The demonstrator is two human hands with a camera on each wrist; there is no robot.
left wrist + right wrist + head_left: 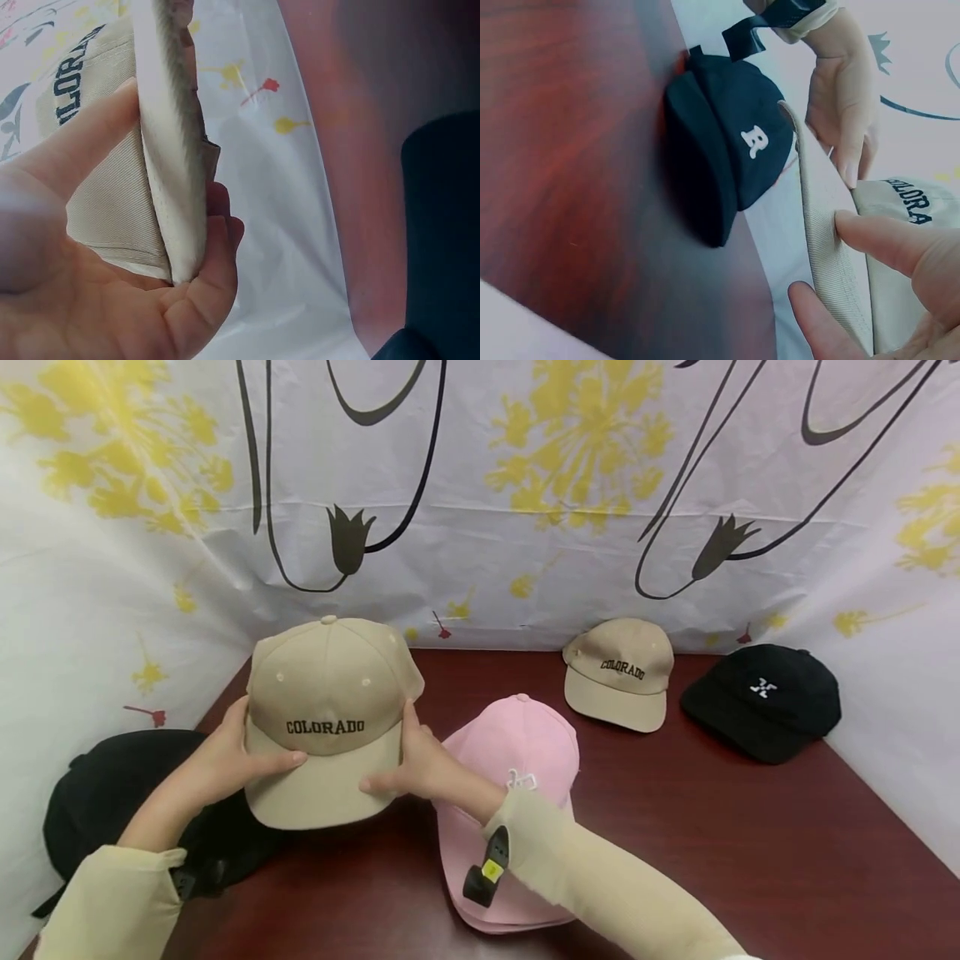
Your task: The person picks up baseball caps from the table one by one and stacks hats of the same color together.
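Observation:
A beige baseball cap [328, 668] lettered COLORADO is held up with its brim facing me. My left hand [228, 756] grips one side of the brim, thumb on top; in the left wrist view its fingers [217, 262] curl beneath the brim edge. On the opposite side my right hand [431, 760] pinches the brim, with its thumb [877, 236] on the upper face. Behind my left forearm lies a black cap [112, 785], whose white R shows in the right wrist view. My right wrist passes over pink cap brims [517, 893] that look stacked.
On the dark red table [712, 843], a second beige COLORADO cap [622, 647] sits at the back right. Beside it rests a black cap [795, 693] with a white emblem. A white patterned sheet [450, 468] walls the back and both sides.

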